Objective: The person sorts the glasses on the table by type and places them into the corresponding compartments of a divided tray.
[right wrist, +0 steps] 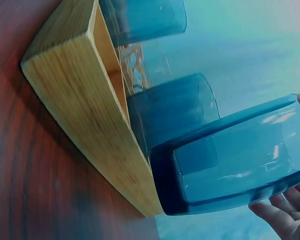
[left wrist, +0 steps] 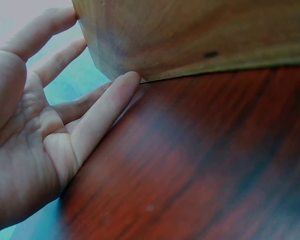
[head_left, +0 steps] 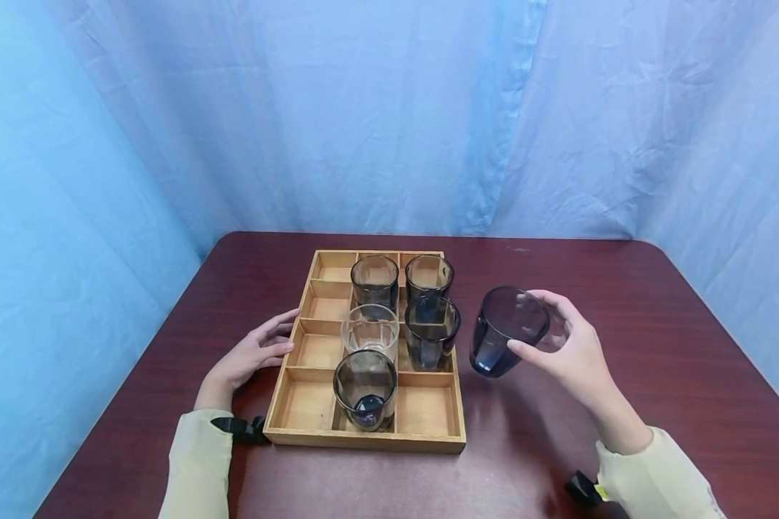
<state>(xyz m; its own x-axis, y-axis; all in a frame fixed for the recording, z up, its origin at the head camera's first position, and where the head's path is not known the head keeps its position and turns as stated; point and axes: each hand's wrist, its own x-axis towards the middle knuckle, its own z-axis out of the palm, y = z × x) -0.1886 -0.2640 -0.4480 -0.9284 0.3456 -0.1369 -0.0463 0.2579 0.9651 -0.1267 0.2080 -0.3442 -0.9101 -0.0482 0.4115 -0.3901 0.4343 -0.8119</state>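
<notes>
A dark tinted drinking glass (head_left: 508,328) is tilted in the air just right of the wooden divided tray (head_left: 363,437). My right hand (head_left: 574,353) grips it near the rim, thumb on the near side and fingers behind. In the right wrist view the held glass (right wrist: 230,165) overlaps the tray's side. Fingertips of my left hand (head_left: 253,353) touch the tray's left side, the fingers fairly straight. The middle column has a smoky glass (head_left: 374,292), a clear glass (head_left: 370,331) and another smoky glass (head_left: 365,404). Two dark glasses, one behind (head_left: 430,272) and one nearer (head_left: 431,353), stand in the right column.
The tray lies on a dark red wooden table (head_left: 662,346). The left column's compartments and the near right compartment (head_left: 425,407) show bare wood. Light blue curtains (head_left: 376,122) hang behind and along both sides. A black wrist device (head_left: 583,490) is below the right sleeve.
</notes>
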